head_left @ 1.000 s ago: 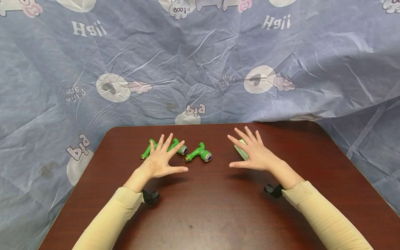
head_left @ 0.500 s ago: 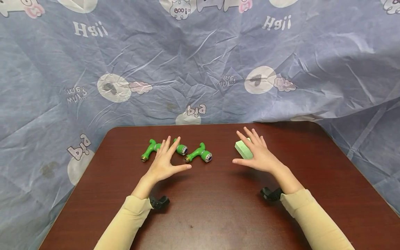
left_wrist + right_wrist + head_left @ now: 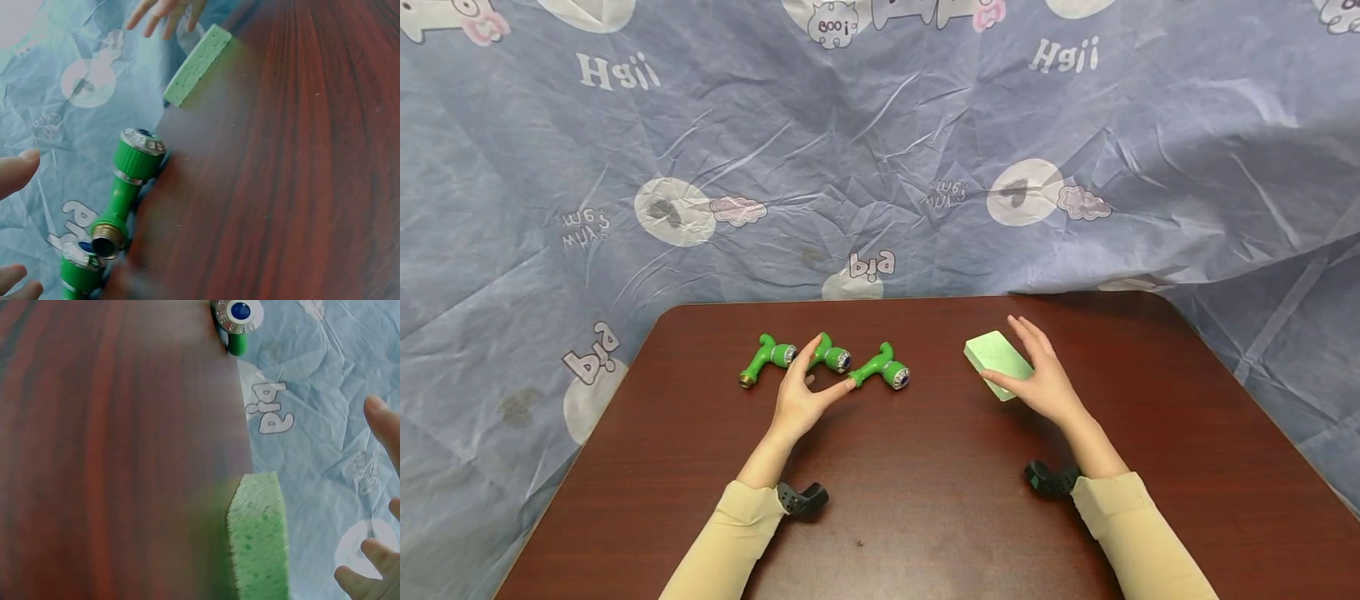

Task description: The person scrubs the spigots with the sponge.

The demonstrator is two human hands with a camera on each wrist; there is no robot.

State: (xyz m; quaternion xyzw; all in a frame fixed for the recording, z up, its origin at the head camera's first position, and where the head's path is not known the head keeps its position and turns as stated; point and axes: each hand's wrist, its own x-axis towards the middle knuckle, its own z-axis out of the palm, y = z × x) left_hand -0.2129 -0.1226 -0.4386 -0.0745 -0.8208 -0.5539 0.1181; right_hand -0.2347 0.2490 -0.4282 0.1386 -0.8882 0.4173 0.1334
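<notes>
Three green faucets lie in a row on the left half of the table: a left one (image 3: 762, 360), a middle one (image 3: 835, 358) and a right one (image 3: 880, 367). Above them hovers my left hand (image 3: 796, 404), thumb spread from the fingers, holding nothing. It partly hides the middle faucet, and the thumb covers the right one's brass end, which shows in the left wrist view on a faucet (image 3: 134, 159). To the right lies a pale green sponge (image 3: 996, 354). My right hand (image 3: 1047, 385) hovers over its right side, fingers relaxed; the right wrist view shows the sponge (image 3: 257, 537) apart from the fingers.
The dark reddish-brown wooden table (image 3: 910, 492) carries these things towards its far side. Behind it hangs a wrinkled blue-grey printed cloth (image 3: 880, 167). Black bands with a protruding part (image 3: 805, 500) sit at both wrists.
My left hand has moved right and its fingers have drawn closer together. The right hand has shifted right and turned, baring more of the sponge. Faucets and sponge stay put.
</notes>
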